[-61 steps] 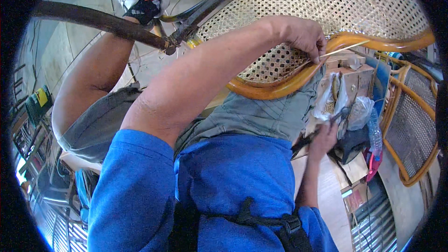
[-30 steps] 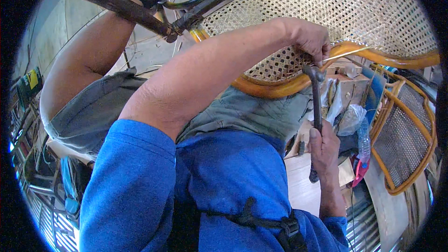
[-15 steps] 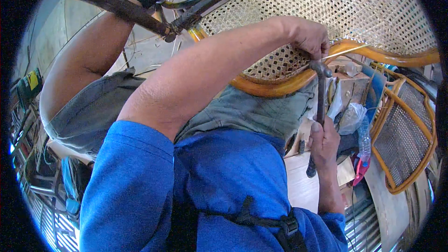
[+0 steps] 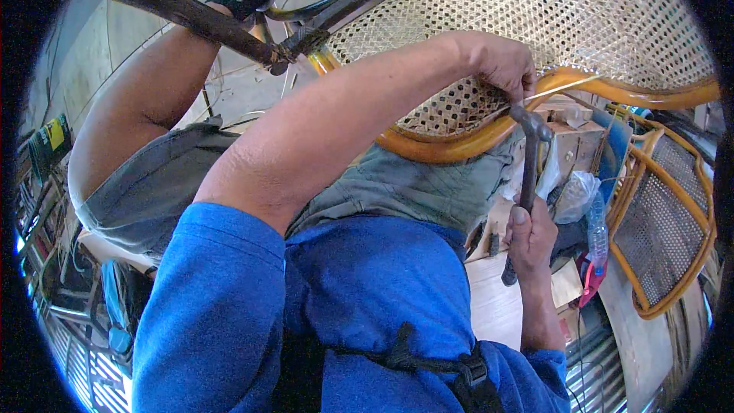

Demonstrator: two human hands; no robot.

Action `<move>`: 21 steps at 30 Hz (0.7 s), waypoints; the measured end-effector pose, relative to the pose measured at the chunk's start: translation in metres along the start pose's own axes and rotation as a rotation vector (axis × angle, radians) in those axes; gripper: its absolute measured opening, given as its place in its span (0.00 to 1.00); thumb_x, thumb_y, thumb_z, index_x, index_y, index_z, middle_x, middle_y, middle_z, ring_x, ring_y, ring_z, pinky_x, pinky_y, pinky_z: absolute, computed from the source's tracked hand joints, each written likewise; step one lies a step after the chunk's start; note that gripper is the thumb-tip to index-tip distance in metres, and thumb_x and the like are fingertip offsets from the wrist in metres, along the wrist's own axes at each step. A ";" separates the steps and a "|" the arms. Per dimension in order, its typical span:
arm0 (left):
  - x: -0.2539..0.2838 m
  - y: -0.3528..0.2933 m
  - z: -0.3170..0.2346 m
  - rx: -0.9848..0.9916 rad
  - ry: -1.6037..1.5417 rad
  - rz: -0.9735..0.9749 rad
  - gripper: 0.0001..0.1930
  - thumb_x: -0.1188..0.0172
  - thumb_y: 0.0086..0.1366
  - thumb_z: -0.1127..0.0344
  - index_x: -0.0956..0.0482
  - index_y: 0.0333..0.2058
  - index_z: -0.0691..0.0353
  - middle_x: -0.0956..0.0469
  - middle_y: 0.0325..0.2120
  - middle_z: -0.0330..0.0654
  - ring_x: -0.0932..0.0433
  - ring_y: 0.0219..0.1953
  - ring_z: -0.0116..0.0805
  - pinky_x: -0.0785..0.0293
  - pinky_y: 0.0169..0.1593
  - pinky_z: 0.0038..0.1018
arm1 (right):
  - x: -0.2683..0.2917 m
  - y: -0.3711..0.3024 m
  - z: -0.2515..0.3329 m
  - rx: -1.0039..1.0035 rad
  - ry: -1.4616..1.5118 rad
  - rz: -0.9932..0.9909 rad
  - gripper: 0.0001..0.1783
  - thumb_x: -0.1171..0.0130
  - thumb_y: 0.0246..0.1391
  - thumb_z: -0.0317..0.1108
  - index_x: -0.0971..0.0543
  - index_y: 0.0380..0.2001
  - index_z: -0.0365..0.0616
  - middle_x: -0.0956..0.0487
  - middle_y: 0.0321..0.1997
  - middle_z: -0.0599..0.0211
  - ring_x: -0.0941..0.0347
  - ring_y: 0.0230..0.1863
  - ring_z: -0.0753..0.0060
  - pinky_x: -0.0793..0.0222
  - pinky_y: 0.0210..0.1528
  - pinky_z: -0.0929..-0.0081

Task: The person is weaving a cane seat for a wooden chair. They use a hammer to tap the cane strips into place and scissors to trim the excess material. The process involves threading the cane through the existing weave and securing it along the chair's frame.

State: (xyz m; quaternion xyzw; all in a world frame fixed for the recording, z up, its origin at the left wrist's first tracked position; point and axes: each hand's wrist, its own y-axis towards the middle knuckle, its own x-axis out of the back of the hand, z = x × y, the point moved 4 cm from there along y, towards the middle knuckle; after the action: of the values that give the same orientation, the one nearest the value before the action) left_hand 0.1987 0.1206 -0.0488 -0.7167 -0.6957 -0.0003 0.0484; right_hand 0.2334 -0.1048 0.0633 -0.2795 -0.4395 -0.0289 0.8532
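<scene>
- Two hands work at the orange wooden rim (image 4: 459, 145) of a cane-woven chair seat (image 4: 535, 23) resting across the person's lap.
- Left hand (image 4: 501, 65) lies on the rim, fingers pinched around a thin pale cane strip (image 4: 562, 88) that runs along the rim's upper edge.
- Right hand (image 4: 530, 237) has its fingers clenched around the handle of a dark hammer (image 4: 529, 168), held upright, its head just beside the left hand's fingers and the rim.
- Another caned chair frame (image 4: 665, 214) stands to the right, near a plastic bottle (image 4: 596, 229).

Hammer (image 4: 527, 183) stands below the cane seat (image 4: 535, 23), right of lap.
</scene>
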 end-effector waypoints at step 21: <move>-0.002 0.007 0.010 0.008 -0.064 -0.004 0.10 0.36 0.48 0.67 0.20 0.31 0.62 0.22 0.22 0.34 0.27 0.25 0.25 0.31 0.32 0.26 | -0.034 0.004 -0.024 0.017 -0.005 0.021 0.16 0.53 0.56 0.42 0.30 0.37 0.38 0.26 0.25 0.48 0.28 0.27 0.45 0.35 0.29 0.55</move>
State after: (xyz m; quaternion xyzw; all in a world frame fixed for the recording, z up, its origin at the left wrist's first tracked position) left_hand 0.2051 0.1190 -0.0592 -0.7147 -0.6983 0.0252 0.0292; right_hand 0.2310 -0.1204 0.0244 -0.2770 -0.4389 -0.0156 0.8546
